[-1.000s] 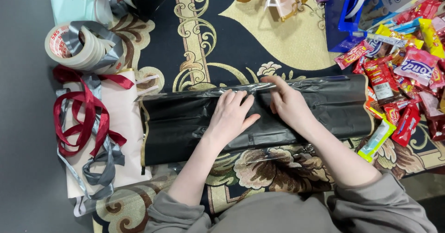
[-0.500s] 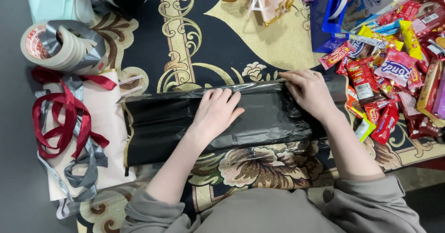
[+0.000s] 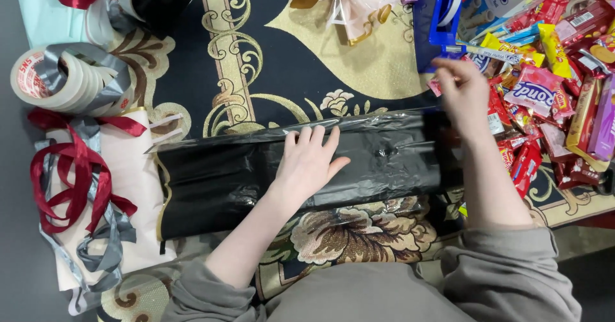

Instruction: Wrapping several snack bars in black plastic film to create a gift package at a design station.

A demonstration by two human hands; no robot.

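Black wrapped parcel point(image 3: 256, 174) under one hand point(image 3: 311, 162)

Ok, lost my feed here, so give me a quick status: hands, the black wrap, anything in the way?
Left hand flat on black wrap. Right hand raised by blue tape dispenser, holding nothing visible. Snack packets crowd the right end.

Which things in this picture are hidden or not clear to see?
- Head view: what lies under the black wrap is hidden by the wrap.
- Right hand: fingertips blurred; any grip on the blue tape dispenser is unclear.
- Snack pile: cut by the right edge.
- Left hand covers part of the wrap.
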